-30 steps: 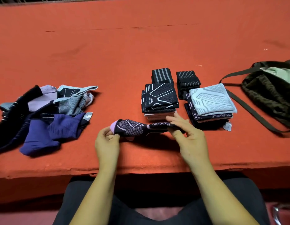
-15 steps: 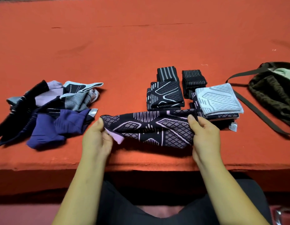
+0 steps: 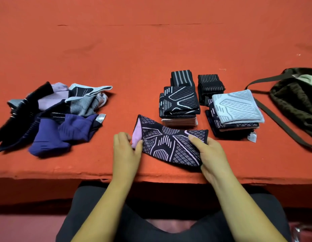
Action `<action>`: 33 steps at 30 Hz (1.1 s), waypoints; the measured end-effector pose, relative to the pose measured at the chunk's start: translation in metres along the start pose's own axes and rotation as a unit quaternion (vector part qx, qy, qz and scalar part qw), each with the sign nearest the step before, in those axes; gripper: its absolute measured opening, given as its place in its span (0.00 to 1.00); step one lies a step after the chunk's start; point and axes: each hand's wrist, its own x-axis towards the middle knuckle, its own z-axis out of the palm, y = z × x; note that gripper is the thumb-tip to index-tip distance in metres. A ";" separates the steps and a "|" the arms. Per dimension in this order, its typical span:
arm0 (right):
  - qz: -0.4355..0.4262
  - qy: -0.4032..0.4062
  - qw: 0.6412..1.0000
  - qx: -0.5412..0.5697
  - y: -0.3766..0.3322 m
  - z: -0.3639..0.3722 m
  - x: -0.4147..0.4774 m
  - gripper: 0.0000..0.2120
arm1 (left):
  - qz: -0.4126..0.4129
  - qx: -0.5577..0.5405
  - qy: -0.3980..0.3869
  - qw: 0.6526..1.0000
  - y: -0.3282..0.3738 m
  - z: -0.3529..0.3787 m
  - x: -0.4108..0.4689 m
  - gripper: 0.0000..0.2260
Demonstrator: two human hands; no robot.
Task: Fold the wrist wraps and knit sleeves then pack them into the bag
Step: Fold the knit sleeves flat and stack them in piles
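Since half a second ago the hands have drawn closer together, and the dark patterned sleeve (image 3: 169,145), then stretched wide, now lies shorter on the tabletop (image 3: 151,49) at lower centre, just in front of the folded stacks (image 3: 179,102). The left hand (image 3: 125,151) pinches the sleeve's left end, where a lilac inner face shows; its grip is narrow, thumb against forefinger, with the other fingers hidden behind the hand. The right hand (image 3: 211,154) holds the right end with fingers curled over the cloth; its grip is on the sleeve, but the thumb is out of sight and the sleeve's near right corner is covered. How many pieces each of the two stacks holds is hard to count. Behind them, two striped wraps (image 3: 181,77) are partly hidden. At the left, a loose pile (image 3: 52,116) of unfolded pieces overlaps so much that single items cannot be told apart. The bag (image 3: 298,100) is cut off by the right edge of the frame, and its strap (image 3: 277,123) runs out toward the lower right. A small tag (image 3: 252,137) by the right stack is too blurred to read.
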 end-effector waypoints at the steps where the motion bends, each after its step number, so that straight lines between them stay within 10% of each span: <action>1: 0.050 -0.063 0.994 0.079 -0.005 0.002 -0.006 0.10 | 0.014 0.005 0.002 1.000 -0.003 -0.001 -0.001 0.12; 4: 0.079 -0.162 0.983 0.033 -0.012 0.006 -0.019 0.14 | 0.052 0.020 -0.023 0.998 -0.009 -0.001 0.000 0.09; 11: -0.006 0.039 0.992 -0.117 -0.003 -0.009 0.013 0.08 | -0.055 -0.137 -0.053 0.988 -0.005 -0.013 0.015 0.18; 17: -0.095 0.068 0.953 -0.280 0.022 -0.014 0.022 0.09 | 0.009 -0.034 -0.161 0.986 -0.004 -0.012 0.010 0.10; 24: -0.127 0.061 0.955 -0.261 0.024 -0.020 0.015 0.08 | 0.065 0.085 -0.030 0.994 -0.026 -0.024 0.009 0.06; 27: -0.152 0.065 0.946 -0.280 0.027 -0.018 0.011 0.07 | -0.060 -0.023 -0.025 0.998 -0.023 -0.029 0.003 0.04; 29: -0.162 0.065 0.948 -0.265 0.026 -0.019 0.010 0.05 | -0.236 -0.267 0.003 0.934 -0.018 -0.030 0.011 0.08; 33: -0.125 0.088 0.975 -0.159 0.021 -0.022 0.011 0.04 | -0.415 -0.604 0.038 0.679 -0.001 -0.035 0.031 0.21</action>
